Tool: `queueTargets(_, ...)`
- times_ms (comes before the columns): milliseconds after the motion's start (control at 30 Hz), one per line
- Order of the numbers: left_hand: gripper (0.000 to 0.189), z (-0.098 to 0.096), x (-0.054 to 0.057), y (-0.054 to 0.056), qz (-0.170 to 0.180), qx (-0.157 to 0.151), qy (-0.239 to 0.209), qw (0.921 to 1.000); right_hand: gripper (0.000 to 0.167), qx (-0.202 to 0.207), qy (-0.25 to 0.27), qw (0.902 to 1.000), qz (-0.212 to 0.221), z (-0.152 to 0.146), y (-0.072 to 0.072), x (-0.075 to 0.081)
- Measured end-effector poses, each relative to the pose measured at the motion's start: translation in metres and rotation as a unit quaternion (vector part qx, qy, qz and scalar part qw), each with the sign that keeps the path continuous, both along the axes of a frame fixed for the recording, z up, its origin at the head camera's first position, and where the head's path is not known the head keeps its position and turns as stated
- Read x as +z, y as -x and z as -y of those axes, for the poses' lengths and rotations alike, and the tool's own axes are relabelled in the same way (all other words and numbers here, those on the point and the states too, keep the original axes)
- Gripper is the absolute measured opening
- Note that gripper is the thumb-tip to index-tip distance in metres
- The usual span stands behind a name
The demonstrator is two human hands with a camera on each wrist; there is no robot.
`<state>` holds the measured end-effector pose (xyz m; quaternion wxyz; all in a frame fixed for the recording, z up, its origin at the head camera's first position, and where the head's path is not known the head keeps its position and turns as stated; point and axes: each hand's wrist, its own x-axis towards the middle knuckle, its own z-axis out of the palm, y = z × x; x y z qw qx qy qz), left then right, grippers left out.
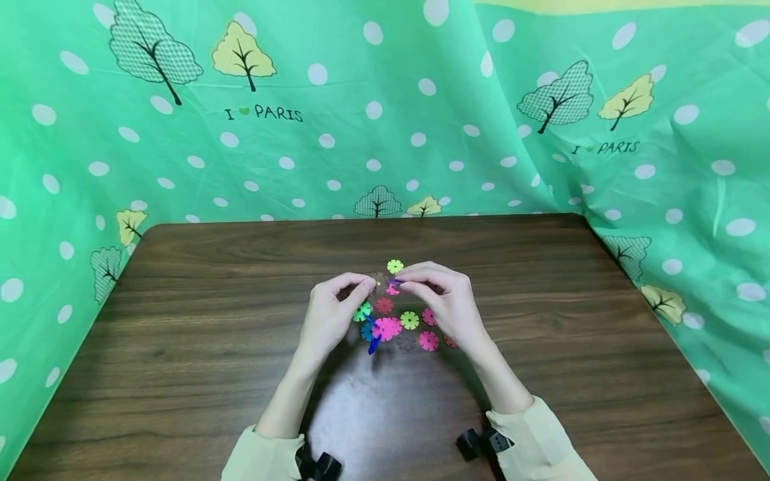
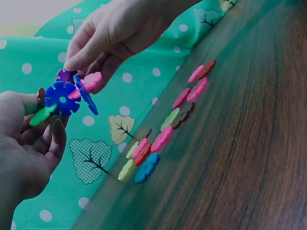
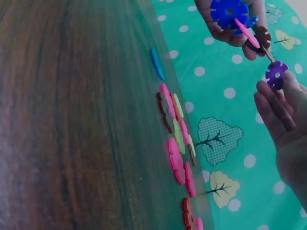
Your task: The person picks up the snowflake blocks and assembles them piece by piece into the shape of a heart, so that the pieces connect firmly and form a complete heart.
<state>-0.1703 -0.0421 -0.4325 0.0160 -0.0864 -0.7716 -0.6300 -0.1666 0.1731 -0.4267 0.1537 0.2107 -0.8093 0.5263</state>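
Note:
My left hand (image 1: 329, 310) holds a cluster of joined plastic snowflake discs above the table. The cluster shows a dark blue disc (image 2: 52, 98), a green disc (image 2: 42, 116), a pink disc (image 2: 91, 80) and a brown disc (image 3: 263, 36). Between thumb and fingers, my right hand (image 1: 448, 304) pinches a purple snowflake disc (image 3: 273, 69). In the right wrist view the purple disc meets the edge of a brown disc of the cluster; whether it is slotted in, I cannot tell. Fingers hide part of the cluster.
Loose snowflake discs lie on the brown wooden table (image 1: 210, 334) below the hands, among them a yellow-green disc (image 1: 410, 320), a pink disc (image 1: 428, 341) and a light blue disc (image 2: 147, 167). A green dotted cloth (image 1: 373, 80) hangs behind the table.

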Motion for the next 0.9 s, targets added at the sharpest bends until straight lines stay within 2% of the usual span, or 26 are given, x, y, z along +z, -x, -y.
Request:
queueTargets(133, 0.012, -0.002, -0.001, -0.001, 0.0, -0.001, 0.004, 1.0, 0.014, -0.006, -0.012, 0.9986, -0.052, 0.0, -0.002, -0.002)
queueTargets(267, 0.011, -0.004, -0.001, -0.002, -0.004, -0.006, 0.008, 0.9999, 0.015, -0.015, -0.012, 0.9966, -0.08, 0.001, -0.003, -0.003)
queueTargets(467, 0.01, -0.009, -0.001, -0.003, -0.032, -0.021, 0.017, 0.9991, 0.012, -0.021, -0.012, 0.9959, -0.087, 0.0, -0.004, -0.002)
queueTargets(633, 0.011, -0.012, -0.003, -0.005, -0.053, -0.025, 0.021, 0.998, 0.014, -0.026, -0.031, 0.9938, -0.104, 0.0, -0.005, -0.001)
queueTargets(900, 0.01, -0.01, -0.004, -0.003, -0.032, -0.02, 0.023, 0.999, 0.012, -0.04, -0.037, 0.9949, -0.085, 0.003, -0.003, 0.002)
